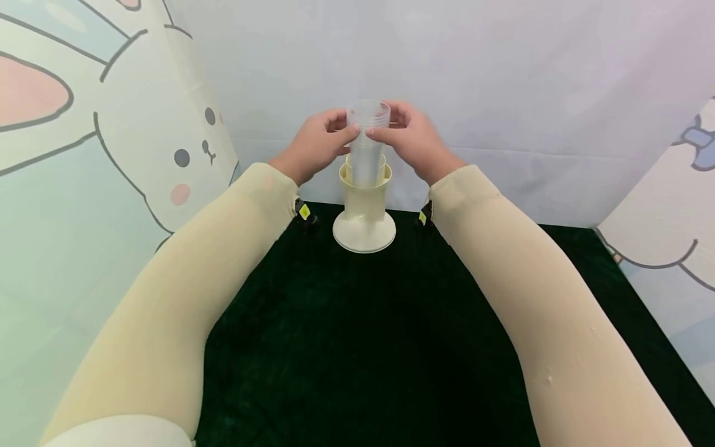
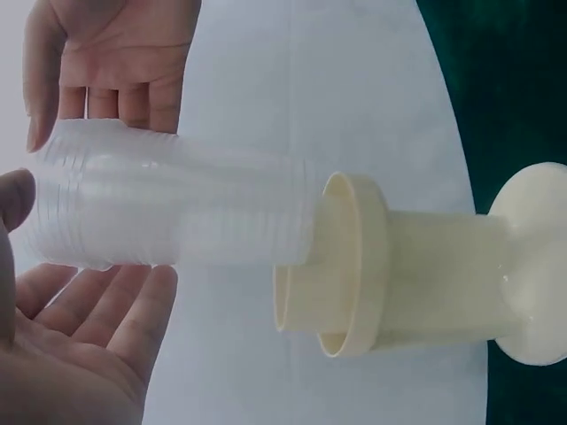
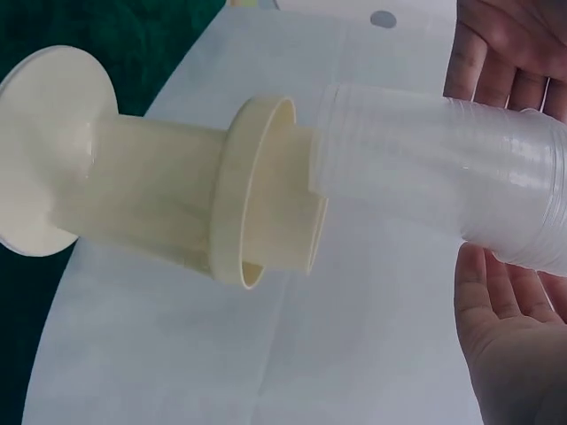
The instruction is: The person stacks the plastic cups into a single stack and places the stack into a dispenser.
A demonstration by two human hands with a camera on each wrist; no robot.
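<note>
A stack of clear plastic cups (image 1: 367,152) is held upright between both hands, near its top. From the left, my left hand (image 1: 319,141) grips it with the thumb in front and fingers curled behind. On the other side my right hand (image 1: 418,139) grips it in the same way. Below stands a cream cup holder (image 1: 365,205) with a round base, a wide collar and an inner tube (image 2: 310,299). The stack's lower end (image 3: 354,142) overlaps the mouth of the inner tube; whether it sits inside, I cannot tell.
The holder stands on a dark green cloth (image 1: 363,329) near its back edge. A pale backdrop (image 1: 503,74) hangs behind it. Cartoon-printed panels (image 1: 139,124) rise at the left and right. Small black devices (image 1: 306,214) with yellow labels sit at the wrists.
</note>
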